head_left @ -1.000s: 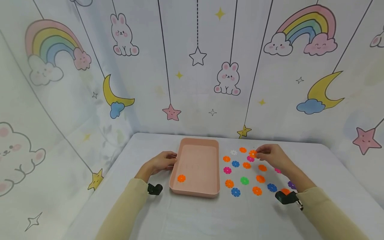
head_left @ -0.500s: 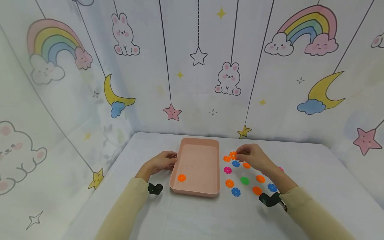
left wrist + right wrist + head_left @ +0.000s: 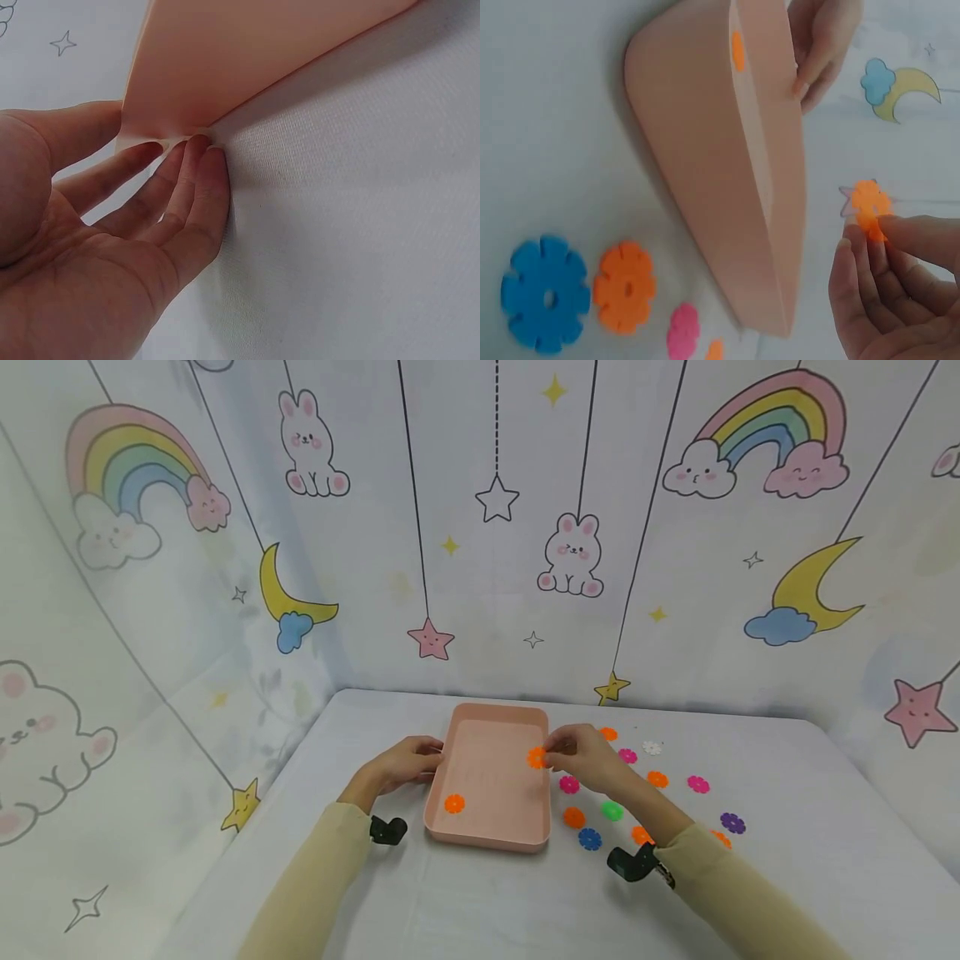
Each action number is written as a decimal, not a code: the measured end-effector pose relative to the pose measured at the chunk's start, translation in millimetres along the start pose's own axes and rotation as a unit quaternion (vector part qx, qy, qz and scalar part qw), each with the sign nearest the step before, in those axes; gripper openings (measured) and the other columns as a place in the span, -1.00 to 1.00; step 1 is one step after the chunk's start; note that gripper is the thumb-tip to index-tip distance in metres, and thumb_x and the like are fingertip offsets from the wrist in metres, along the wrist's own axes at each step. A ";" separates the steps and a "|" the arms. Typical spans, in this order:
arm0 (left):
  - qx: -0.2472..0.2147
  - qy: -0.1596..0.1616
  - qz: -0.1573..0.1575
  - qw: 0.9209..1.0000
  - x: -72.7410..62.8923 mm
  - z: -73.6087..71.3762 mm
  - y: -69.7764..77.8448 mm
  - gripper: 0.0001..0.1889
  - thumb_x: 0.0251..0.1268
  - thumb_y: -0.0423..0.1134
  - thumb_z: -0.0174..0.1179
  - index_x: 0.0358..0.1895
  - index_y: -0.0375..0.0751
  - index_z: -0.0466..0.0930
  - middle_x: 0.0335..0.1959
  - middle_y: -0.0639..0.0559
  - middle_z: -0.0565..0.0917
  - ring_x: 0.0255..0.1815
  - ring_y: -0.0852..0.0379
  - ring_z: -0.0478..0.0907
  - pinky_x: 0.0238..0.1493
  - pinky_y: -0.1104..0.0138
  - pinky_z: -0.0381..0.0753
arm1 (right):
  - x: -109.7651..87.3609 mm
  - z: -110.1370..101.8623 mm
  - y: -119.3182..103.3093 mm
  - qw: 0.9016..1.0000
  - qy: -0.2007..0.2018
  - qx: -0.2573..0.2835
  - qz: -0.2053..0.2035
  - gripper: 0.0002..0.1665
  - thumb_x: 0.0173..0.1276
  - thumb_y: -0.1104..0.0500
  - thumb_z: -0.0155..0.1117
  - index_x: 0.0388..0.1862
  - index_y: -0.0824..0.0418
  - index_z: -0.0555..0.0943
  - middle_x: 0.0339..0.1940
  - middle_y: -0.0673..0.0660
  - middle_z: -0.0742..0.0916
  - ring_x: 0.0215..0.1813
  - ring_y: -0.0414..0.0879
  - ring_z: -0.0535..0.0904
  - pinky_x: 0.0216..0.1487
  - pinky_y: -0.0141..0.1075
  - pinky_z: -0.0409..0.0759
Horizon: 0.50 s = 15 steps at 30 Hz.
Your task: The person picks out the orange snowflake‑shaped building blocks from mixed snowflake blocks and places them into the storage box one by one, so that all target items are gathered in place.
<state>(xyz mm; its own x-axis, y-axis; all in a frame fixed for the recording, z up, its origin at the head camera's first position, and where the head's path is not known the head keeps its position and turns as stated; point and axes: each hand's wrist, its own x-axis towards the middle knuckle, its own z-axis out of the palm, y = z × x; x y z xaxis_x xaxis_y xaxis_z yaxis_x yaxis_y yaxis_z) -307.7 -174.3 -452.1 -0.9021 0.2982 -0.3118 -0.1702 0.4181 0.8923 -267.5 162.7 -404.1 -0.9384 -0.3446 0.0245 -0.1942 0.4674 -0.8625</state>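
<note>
A shallow pink tray [image 3: 491, 842] stands on the white table, with one orange notched plastic disc [image 3: 454, 803] lying at its near left. My left hand [image 3: 405, 762] holds the tray's left side. In the left wrist view the thumb lies along its wall and the fingertips [image 3: 214, 161] meet its bottom edge. My right hand [image 3: 588, 760] pinches another orange notched disc [image 3: 870, 206] between thumb and fingers, by the tray's right wall. From the head view, this disc overlaps the inner right side of the tray.
Several loose notched discs lie right of the tray, among them a green disc [image 3: 612, 811], a blue disc [image 3: 589, 839], a purple disc [image 3: 732, 822] and a white disc [image 3: 652, 747]. A patterned curtain [image 3: 495, 577] hangs behind the table.
My right hand has moved left with the orange disc, from above the loose discs to the tray's right rim. My left hand stays on the tray's left side.
</note>
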 end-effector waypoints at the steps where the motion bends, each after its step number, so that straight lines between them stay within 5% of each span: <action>1: -0.001 -0.001 0.000 1.000 0.1 -0.3 -0.1 -0.57 0.58 -0.25 0.11 0.38 -0.34 0.43 0.26 -0.20 0.57 0.13 -0.01 0.61 0.24 0.10 0.64 | 1.3 3.9 -1.3 1.000 -0.002 0.002 0.000 -0.88 0.41 0.32 0.35 -0.11 0.32 0.67 -0.22 0.14 0.76 -0.09 0.21 0.72 0.07 0.07 0.72; 15: -0.001 -0.001 -0.003 1.000 1.2 -1.0 -0.3 -0.55 0.58 -0.24 0.10 0.41 -0.33 0.40 0.29 -0.21 0.55 0.14 -0.01 0.61 0.25 0.12 0.63 | 15.9 50.9 -4.6 0.998 -0.034 -0.023 -0.037 -0.92 0.38 0.37 0.35 -0.17 0.30 0.68 -0.28 0.09 0.74 -0.26 -0.01 0.69 -0.16 -0.29 0.75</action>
<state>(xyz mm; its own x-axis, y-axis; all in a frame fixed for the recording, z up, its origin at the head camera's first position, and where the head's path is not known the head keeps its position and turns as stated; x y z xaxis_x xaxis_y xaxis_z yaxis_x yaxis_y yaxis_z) -309.1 -174.9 -452.5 -0.9004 0.2979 -0.3172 -0.1757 0.4180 0.8913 -266.9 113.6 -425.5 -0.9001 -0.4326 0.0514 -0.2762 0.4754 -0.8353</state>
